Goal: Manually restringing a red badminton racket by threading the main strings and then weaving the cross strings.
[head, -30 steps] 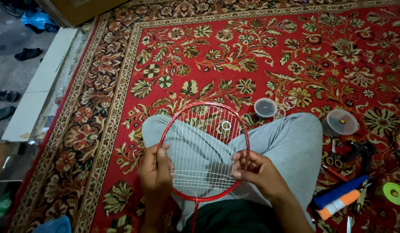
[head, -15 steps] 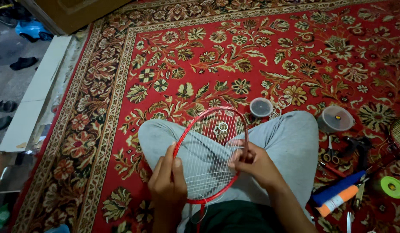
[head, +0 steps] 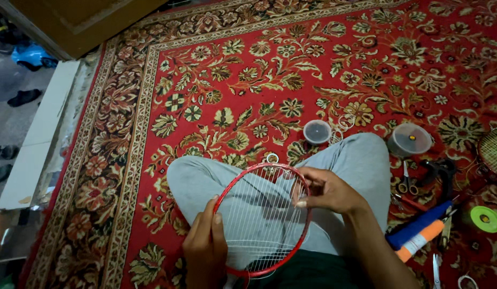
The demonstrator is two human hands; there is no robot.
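A red badminton racket frame [head: 235,184] with white lengthwise strings lies over my lap, across my grey trousers [head: 361,160]. My left hand [head: 205,246] grips the frame's left rim from below. My right hand [head: 326,190] is at the right rim, fingers pinched on a white string next to the frame. A small white ring [head: 272,157] of string sits at the racket's top edge.
On the red patterned carpet [head: 259,80] to my right lie a small lidded tub [head: 317,131], a round plastic container [head: 409,140], scissors [head: 405,182], a blue and orange roll [head: 420,233], a green tape reel [head: 485,219] and another racket head [head: 495,152]. Grey floor and shoes are at left.
The racket has tilted and slid toward my left knee. My left hand dropped lower on the rim, and my right hand stayed at the right rim working the string.
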